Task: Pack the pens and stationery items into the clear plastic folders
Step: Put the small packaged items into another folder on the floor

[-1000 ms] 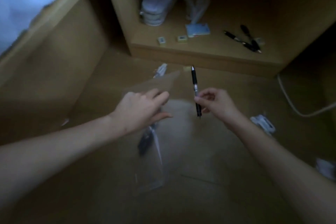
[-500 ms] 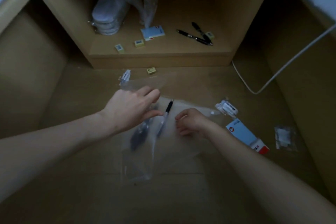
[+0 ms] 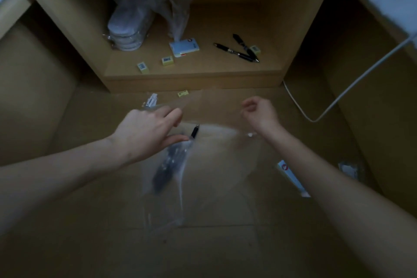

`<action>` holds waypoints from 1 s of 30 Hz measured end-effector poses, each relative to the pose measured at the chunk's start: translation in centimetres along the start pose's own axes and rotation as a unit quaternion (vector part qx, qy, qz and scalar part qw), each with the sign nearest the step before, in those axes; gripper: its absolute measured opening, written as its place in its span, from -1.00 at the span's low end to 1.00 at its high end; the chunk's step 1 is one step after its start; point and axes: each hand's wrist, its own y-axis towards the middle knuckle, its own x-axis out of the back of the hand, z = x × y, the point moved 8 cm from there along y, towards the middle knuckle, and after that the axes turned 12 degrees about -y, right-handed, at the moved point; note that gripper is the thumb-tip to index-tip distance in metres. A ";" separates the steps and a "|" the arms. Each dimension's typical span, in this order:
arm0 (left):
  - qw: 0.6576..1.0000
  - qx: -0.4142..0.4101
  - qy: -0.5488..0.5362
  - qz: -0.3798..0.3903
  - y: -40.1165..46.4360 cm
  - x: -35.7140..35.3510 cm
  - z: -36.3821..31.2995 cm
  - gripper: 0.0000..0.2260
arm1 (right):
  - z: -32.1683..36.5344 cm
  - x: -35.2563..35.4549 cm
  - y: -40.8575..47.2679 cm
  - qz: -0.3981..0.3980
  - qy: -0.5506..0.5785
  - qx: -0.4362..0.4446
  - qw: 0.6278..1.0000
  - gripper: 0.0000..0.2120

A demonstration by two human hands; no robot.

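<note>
A clear plastic folder lies on the wooden floor in front of me. My left hand pinches its upper sheet near the opening and holds it lifted. Several dark pens lie inside, under that hand, and one black pen's end pokes toward the opening. My right hand hovers above the folder's far right corner, loosely curled and holding nothing. Two black pens lie crossed on the low shelf, along with small erasers and a sticky-note pack.
Another eraser and a white clip lie on the floor by the shelf edge. A blue-and-white box and a small plastic packet sit to the right. A white cable runs along the right wall. Wrapped round items stand at the shelf's back.
My right hand slid the black pen into the folder, let go of it and rose away to the right. My left hand kept hold of the folder's sheet.
</note>
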 end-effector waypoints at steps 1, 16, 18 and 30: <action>1.000 0.009 0.012 0.002 0.5 0.1 0.2 -0.46 | 0.2 0.8 0.6 -0.018 -0.025 0.007 0.999 -0.77; 0.996 0.083 -0.005 -0.022 4.8 -0.9 2.5 -0.55 | 6.4 2.8 11.4 -0.084 -0.271 0.143 0.948 -0.48; 0.995 0.079 -0.040 -0.046 4.3 -0.6 2.8 -0.58 | 7.2 2.0 13.3 -0.086 -0.310 0.152 0.934 -0.50; 0.993 0.077 -0.082 -0.044 3.1 -0.1 3.7 -0.65 | 9.1 0.5 16.1 -0.066 -0.415 0.064 0.905 -0.74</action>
